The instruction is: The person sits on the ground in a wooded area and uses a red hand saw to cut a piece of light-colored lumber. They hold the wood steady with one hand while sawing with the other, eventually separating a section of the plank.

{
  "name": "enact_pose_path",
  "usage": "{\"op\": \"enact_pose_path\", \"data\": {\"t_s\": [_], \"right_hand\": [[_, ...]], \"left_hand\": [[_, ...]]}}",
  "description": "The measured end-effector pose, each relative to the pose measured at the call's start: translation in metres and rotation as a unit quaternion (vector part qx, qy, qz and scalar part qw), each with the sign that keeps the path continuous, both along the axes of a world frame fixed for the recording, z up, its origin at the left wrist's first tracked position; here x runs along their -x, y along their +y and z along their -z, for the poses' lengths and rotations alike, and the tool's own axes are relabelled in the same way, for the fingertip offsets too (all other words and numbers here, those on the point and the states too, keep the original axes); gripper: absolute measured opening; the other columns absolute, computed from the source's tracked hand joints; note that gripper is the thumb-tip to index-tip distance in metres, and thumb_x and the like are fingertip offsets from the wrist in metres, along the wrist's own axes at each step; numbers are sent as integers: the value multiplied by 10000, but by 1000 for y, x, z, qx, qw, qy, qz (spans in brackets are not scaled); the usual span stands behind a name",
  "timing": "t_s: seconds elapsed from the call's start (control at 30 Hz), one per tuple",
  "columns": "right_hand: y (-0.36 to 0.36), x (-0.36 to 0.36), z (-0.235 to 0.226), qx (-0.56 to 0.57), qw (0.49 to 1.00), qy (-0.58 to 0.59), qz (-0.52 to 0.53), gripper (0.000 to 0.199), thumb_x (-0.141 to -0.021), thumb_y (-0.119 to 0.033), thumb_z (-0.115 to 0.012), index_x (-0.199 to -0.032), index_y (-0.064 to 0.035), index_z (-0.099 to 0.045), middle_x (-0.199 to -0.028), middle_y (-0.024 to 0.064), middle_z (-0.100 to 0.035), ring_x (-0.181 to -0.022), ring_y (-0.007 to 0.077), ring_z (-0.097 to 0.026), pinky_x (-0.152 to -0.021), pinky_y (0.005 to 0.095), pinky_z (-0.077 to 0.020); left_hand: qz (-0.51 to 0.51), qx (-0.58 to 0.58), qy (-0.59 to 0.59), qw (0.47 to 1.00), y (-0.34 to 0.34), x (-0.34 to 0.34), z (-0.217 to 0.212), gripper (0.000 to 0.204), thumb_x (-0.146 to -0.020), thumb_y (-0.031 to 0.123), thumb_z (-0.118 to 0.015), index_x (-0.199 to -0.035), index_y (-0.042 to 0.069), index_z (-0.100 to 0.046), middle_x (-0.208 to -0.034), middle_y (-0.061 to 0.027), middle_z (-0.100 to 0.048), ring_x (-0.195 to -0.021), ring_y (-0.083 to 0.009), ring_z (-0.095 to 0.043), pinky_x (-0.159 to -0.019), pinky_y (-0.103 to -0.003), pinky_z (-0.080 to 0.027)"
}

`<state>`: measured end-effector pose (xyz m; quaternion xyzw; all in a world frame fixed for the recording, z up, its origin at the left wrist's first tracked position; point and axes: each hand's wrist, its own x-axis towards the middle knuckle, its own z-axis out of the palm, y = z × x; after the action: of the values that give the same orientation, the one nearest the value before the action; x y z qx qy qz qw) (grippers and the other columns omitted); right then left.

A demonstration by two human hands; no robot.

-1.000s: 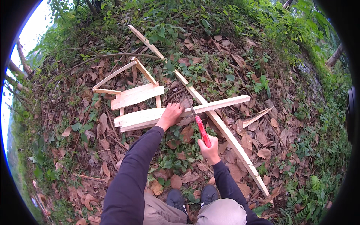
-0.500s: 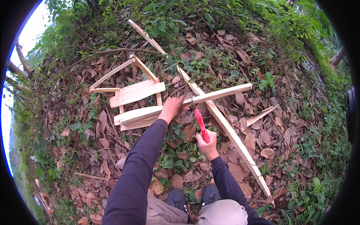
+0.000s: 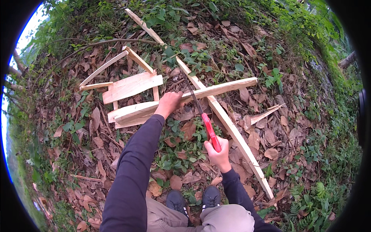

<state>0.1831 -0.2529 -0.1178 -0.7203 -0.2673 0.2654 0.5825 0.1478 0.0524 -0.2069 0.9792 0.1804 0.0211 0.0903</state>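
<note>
My left hand (image 3: pixel 170 103) is closed round a pale wooden plank (image 3: pixel 228 88) and presses it down near its middle. That plank lies across a longer timber strip (image 3: pixel 236 136), and its left end overlaps a small wooden frame. In my right hand (image 3: pixel 218 152) is a hand saw (image 3: pixel 209 128) with a red handle, fingers wrapped round the grip. The saw's dark blade crosses the held plank just right of my left hand, its tip pointing away from me. How deep the blade sits in the wood I cannot tell.
The wooden frame (image 3: pixel 132 89), made of slats and thin bars, lies at the left. A split wood offcut (image 3: pixel 266 114) rests at the right. A curved bare branch (image 3: pixel 96 45) arches behind the frame. Dry leaves and green plants cover the ground; my shoes (image 3: pixel 211 198) are close below.
The saw has been drawn back toward me, so more blade shows between handle and plank. My left hand keeps its hold on the plank. The whole view has shifted slightly.
</note>
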Motion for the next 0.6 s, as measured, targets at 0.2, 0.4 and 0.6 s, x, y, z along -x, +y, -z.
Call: {"op": "enact_pose_path", "data": {"t_s": [0.2, 0.4, 0.6], "right_hand": [[-35, 28, -6, 16, 998, -59, -25, 256, -779, -54, -675, -605, -45, -487, -486, 27, -456, -398, 149, -458, -447, 301, -341], [-20, 30, -20, 29, 999, -12, -13, 264, -786, -47, -667, -599, -49, -480, -489, 32, -441, -401, 134, -458, -447, 309, -343], [-46, 28, -26, 7, 998, -57, -11, 306, -813, -50, -675, -598, -58, -457, -475, -16, -420, -416, 68, -400, -431, 283, -302]], "left_hand": [[-40, 5, 13, 999, -9, -9, -9, 390, -749, 330, -804, -972, 48, -652, -781, -181, -702, -794, -379, -710, -714, -472, -579], [-51, 30, 45, 997, -1, -6, -6, 432, -714, 383, -813, -960, 50, -687, -835, -195, -717, -823, -364, -717, -752, -456, -588], [-66, 67, 67, 993, -3, -16, -22, 456, -704, 389, -802, -997, 52, -709, -907, -203, -724, -889, -363, -713, -827, -463, -580]]}}
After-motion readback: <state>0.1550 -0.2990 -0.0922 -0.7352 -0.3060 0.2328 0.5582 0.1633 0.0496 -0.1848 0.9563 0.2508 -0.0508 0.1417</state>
